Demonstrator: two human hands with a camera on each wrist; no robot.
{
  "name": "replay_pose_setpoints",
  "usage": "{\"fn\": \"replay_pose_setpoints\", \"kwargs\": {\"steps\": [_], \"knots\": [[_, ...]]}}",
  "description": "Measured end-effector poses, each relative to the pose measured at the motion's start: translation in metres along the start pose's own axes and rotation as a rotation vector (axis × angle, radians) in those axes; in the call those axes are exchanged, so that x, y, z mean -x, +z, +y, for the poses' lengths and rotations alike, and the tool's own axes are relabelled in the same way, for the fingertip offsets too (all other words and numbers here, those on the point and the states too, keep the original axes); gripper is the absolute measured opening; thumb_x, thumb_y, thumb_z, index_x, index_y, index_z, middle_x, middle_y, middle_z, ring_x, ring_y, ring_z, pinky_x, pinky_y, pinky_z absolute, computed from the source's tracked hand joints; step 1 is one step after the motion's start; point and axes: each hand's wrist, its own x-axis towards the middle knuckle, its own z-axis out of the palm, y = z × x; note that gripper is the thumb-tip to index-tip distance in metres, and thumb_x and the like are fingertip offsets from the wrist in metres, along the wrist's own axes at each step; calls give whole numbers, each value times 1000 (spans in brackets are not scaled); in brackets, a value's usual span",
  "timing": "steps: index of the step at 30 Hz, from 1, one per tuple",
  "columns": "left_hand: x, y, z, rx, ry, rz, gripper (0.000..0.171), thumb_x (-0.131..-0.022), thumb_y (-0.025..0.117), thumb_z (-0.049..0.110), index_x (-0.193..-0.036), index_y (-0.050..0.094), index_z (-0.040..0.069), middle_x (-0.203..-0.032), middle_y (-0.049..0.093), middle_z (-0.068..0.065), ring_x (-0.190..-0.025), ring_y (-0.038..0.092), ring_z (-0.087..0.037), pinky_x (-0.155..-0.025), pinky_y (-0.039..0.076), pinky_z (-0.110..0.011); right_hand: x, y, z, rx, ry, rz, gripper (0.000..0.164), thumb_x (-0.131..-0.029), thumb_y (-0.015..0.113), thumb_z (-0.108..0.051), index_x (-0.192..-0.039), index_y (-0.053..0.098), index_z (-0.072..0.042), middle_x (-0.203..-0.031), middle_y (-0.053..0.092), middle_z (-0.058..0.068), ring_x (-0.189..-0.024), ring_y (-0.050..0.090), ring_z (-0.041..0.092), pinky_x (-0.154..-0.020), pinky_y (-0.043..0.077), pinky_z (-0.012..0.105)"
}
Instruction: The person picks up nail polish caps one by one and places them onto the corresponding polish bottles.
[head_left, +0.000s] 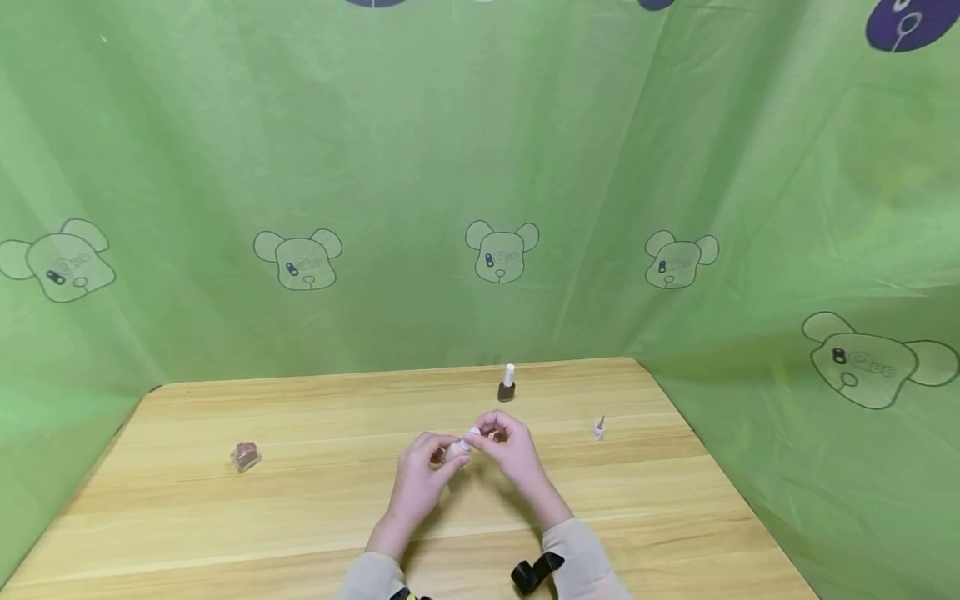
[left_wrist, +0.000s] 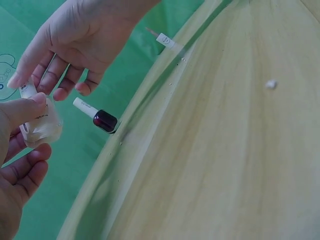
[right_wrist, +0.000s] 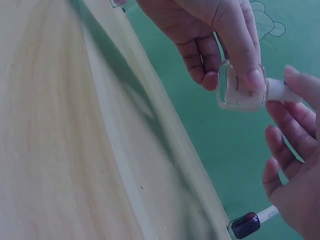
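Observation:
My left hand (head_left: 418, 477) grips a small clear nail polish bottle (right_wrist: 231, 96) with pale, milky polish, thumb and fingers on its sides. With thumb and fingertips, my right hand (head_left: 517, 457) pinches the bottle's white cap (right_wrist: 281, 92). Cap and bottle neck meet in line in the right wrist view, and the bottle is tilted over on its side there. Both hands are close together above the middle of the table. Past them stands a dark red nail polish bottle (head_left: 506, 390) with a white cap, upright.
At the right, a white nail polish cap (head_left: 598, 432) stands with its brush pointing up. A squat glass bottle of pinkish polish (head_left: 245, 456) sits at the left of the wooden table (head_left: 315, 517). Green printed curtains (head_left: 405, 317) enclose the back and sides.

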Motion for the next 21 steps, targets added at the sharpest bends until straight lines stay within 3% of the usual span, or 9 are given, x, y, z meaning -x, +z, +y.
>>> {"fn": "replay_pose_setpoints", "kwargs": {"steps": [2,9,14,21], "knots": [[0,-1,1,7,-14,-3,25,-79,79,19,-99,72,7,-88,66,0,-76,56,-8,-71,56,-22,-4,-1,10,-18,-16,-29,23,-86,72,-11,-106,66,-2,-99,69,14,-84,57,4,-75,44,20],[-2,-3,3,26,-54,-13,26,-81,77,19,-104,72,7,-93,67,-1,-80,56,-9,-73,57,-24,-5,-9,15,-31,-107,-158,37,-91,66,-17,-127,61,-8,-121,69,12,-102,61,3,-85,47,24],[-2,-3,1,23,-40,-11,26,-82,76,20,-104,72,8,-92,67,-1,-80,56,-8,-73,57,-26,-5,-11,15,-2,-108,-211,36,-92,67,-20,-127,62,-12,-122,70,7,-105,61,3,-90,47,29],[-1,-2,0,35,-10,-17,27,-83,75,21,-105,71,5,-94,68,-4,-80,59,-12,-72,56,-22,-5,-10,15,-13,-99,-215,30,-92,65,-13,-121,65,-5,-119,70,13,-103,64,1,-92,47,28]]}}
